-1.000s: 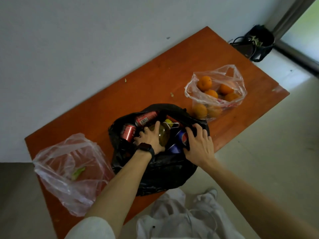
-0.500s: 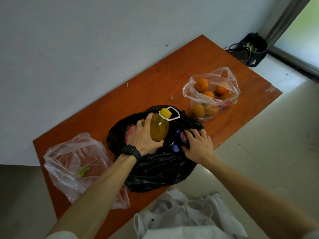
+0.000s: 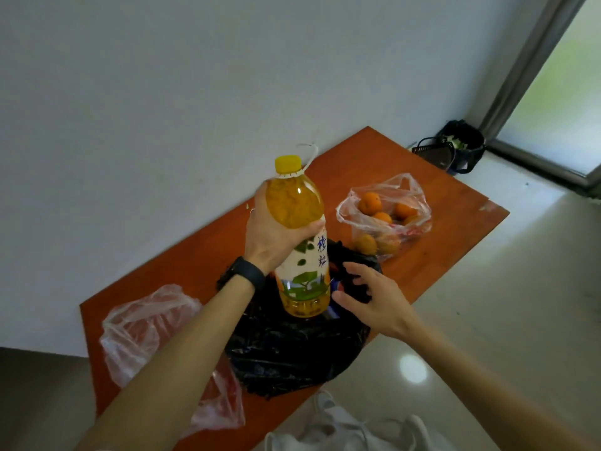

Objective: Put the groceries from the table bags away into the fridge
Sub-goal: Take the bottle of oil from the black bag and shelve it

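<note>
Juice bottle (image 3: 305,271) now lifted out of the black bag (image 3: 292,353), upright above it, left-hand grip (image 3: 276,236) wrapped round its shoulder, yellow cap (image 3: 287,164) up, label reading 橙粒 in blue, right-hand grip (image 3: 374,304) holding the bag's rim, oranges (image 3: 382,218) bagged nearby on tabletop (image 3: 455,242)

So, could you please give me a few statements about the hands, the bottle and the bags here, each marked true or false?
1. The left hand grips the juice bottle upright over the black bag. True.
2. The bottle's cap is red. False: it is yellow.
3. The right hand holds an orange. False: it holds the black bag's edge.
4. The oranges sit in a clear bag on the table. True.
</note>
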